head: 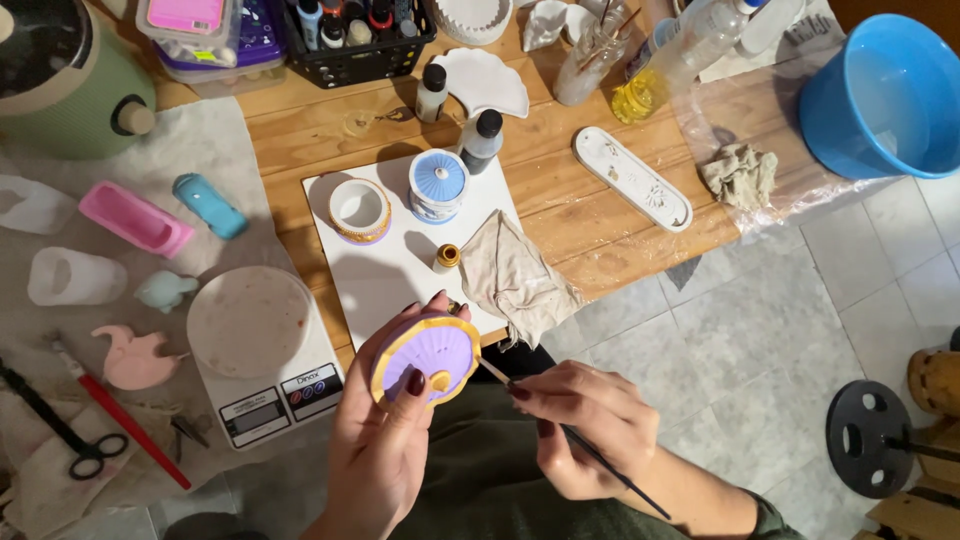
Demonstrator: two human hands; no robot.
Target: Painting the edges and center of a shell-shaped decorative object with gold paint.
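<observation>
Fingers [415, 383] of left hand [385, 440] clasp one purple lid [425, 355]; right hand [590, 425] pinches one brush [590, 450], tip seemingly toward ten o'clock.

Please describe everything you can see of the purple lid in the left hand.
The purple lid is round and ribbed, with a gold-yellow rim and a small yellow knob near its lower edge. It looks like painted plaster or ceramic. The left hand holds it tilted toward the camera, thumb on its face. The thin brush in the right hand points at its edge.

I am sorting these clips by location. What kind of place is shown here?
Probably a home craft table for painting small cast pieces. The left hand holds a purple lid, the right hand a fine brush, beside silicone moulds.
</observation>
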